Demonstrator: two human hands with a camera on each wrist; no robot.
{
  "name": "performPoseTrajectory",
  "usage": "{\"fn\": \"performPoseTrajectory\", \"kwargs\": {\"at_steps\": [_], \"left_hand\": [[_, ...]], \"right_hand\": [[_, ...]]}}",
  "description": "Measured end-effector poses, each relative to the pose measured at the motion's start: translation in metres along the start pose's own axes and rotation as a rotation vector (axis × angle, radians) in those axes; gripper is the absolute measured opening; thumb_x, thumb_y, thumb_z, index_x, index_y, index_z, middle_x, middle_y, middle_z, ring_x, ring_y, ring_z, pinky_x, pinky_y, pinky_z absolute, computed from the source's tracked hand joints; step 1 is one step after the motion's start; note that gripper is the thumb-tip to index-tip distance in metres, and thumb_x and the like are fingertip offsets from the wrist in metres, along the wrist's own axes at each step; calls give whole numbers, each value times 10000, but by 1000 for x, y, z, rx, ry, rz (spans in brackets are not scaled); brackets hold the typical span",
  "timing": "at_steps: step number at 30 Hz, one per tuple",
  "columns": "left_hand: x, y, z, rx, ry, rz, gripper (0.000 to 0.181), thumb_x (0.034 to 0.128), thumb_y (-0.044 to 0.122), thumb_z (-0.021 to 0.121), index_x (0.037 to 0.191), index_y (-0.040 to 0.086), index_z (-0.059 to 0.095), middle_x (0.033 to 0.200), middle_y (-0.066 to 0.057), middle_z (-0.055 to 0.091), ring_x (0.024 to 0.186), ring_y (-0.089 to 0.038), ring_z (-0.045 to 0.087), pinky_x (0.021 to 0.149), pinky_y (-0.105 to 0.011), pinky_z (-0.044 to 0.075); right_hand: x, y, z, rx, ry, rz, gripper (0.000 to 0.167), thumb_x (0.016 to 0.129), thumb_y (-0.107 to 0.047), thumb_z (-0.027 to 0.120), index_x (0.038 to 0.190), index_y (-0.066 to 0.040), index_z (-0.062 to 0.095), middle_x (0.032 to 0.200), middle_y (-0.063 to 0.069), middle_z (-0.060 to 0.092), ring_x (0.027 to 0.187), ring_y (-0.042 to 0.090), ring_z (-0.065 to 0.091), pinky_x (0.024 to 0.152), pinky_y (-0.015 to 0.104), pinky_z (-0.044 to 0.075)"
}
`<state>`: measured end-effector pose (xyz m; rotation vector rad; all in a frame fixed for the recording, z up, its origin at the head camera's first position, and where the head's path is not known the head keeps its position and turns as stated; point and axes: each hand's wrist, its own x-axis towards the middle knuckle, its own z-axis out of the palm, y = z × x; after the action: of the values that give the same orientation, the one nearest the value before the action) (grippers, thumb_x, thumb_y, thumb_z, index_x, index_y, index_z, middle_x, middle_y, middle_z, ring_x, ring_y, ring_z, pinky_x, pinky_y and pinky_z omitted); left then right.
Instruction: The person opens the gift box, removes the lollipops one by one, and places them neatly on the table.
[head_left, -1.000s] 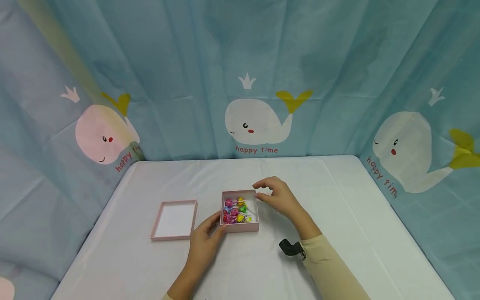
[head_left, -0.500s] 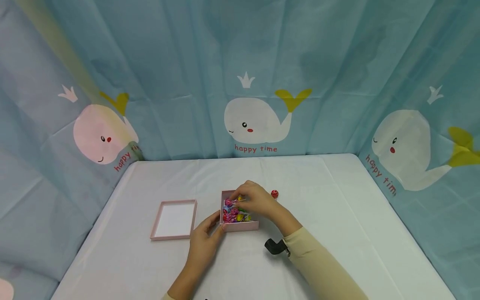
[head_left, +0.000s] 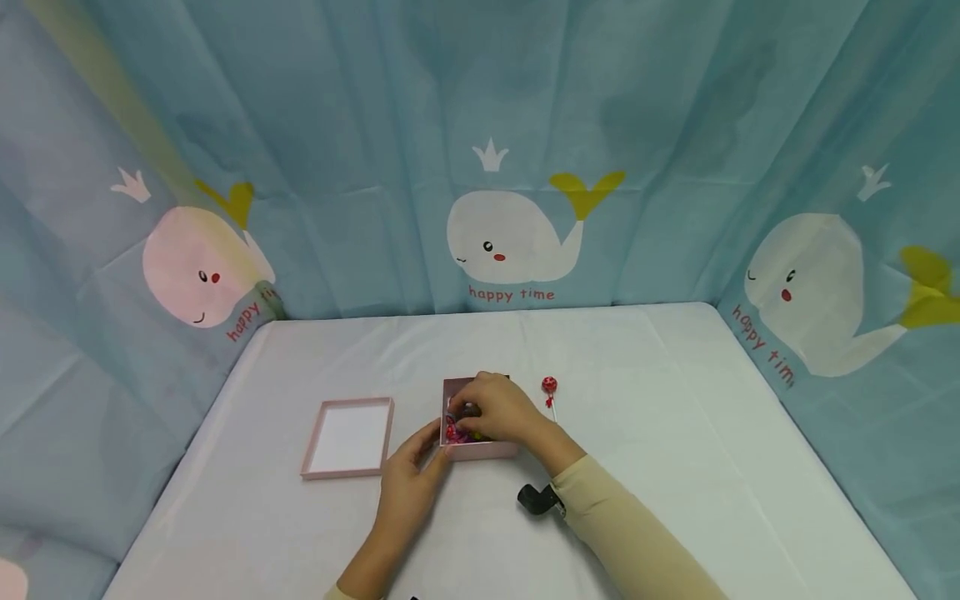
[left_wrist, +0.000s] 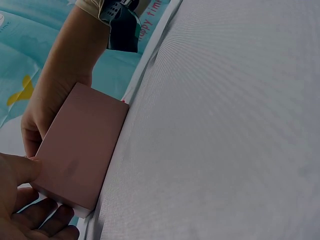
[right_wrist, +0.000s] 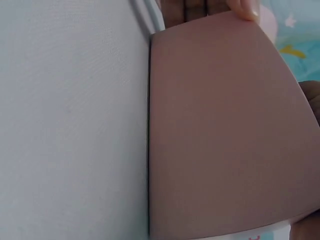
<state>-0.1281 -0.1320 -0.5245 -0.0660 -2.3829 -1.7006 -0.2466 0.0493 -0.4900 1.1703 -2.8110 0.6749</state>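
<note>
A pink box (head_left: 480,452) stands on the white table with wrapped lollipops (head_left: 454,432) in it. My left hand (head_left: 408,475) holds its near left corner, thumb on the front wall, fingers along the left side. My right hand (head_left: 498,408) reaches over the rim with bent fingers among the lollipops and hides most of them; whether it pinches one is not visible. One red lollipop (head_left: 549,385) lies on the table right of the box, stick towards me. Both wrist views show mainly the box's outer wall (left_wrist: 82,150), with the left thumb (right_wrist: 245,7) at its edge.
The box's pink-rimmed lid (head_left: 348,437) lies to the left, white inside up. A black wrist device (head_left: 536,500) hangs at the right sleeve. Blue curtains (head_left: 360,250) with whale prints close off the table's back and sides.
My right hand has come from beside the box's far right corner leftward into it, then nearer to me among the lollipops. The red lollipop has come into view. My left hand stays.
</note>
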Motion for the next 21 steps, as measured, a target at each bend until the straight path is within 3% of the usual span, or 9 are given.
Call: {"fn": "performPoseTrajectory", "kwargs": {"at_steps": [8,21], "left_hand": [[1,-1,0,-36,-17,24,515,937,291,756,1401,112,621,1367,-64,667,1335,-238,586,1122,-341,463],[0,1,0,-7,-25,13,533,943,304,747,1414,96,608,1387,-59,655,1347,-228,573,1123,-321,455]], "right_hand": [[1,0,-1,-47,-23,-25,118,873,-375,820,980,-334,790,893,-189,717,859,31,519,778,265,483],[-1,-4,-3,-120,-32,-38,135,851,-400,831,978,-367,796,857,-233,682,880,36,542,806,279,490]]}}
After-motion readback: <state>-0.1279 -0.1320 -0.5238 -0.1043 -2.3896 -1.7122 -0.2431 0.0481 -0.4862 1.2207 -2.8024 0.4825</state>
